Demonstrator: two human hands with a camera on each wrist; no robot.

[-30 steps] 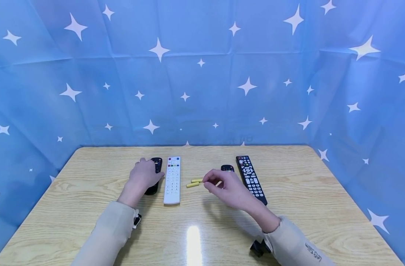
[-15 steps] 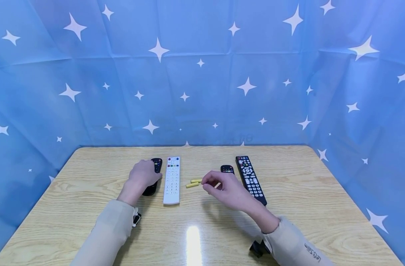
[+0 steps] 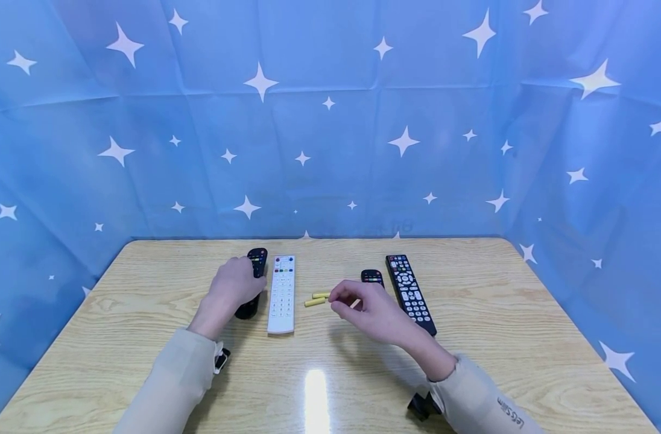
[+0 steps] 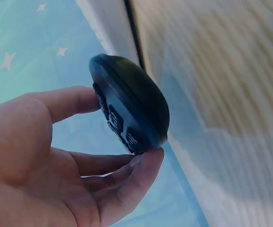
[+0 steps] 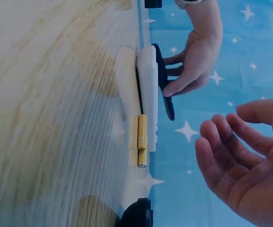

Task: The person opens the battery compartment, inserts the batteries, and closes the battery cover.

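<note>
My left hand (image 3: 234, 283) grips a black remote control (image 3: 258, 260) by its sides. In the left wrist view, thumb and fingers pinch the remote's edges, and its rounded end (image 4: 134, 99) appears raised off the wood. My right hand (image 3: 373, 308) hovers over the table with fingers loosely bent and nothing held, as the palm (image 5: 250, 184) in the right wrist view shows. Just left of its fingertips lie two yellow batteries (image 3: 315, 302). Between the left hand and the batteries lies a white remote control (image 3: 281, 295).
Partly hidden behind my right hand is a short black remote (image 3: 371, 275). Beside it lies a longer black remote (image 3: 410, 286) with white buttons. The wooden table (image 3: 330, 355) ends at a blue star-patterned curtain (image 3: 330, 181).
The black remote in my left hand first shifts slightly, then its far end rises and moves a little away from me. My right hand and the batteries have hardly moved.
</note>
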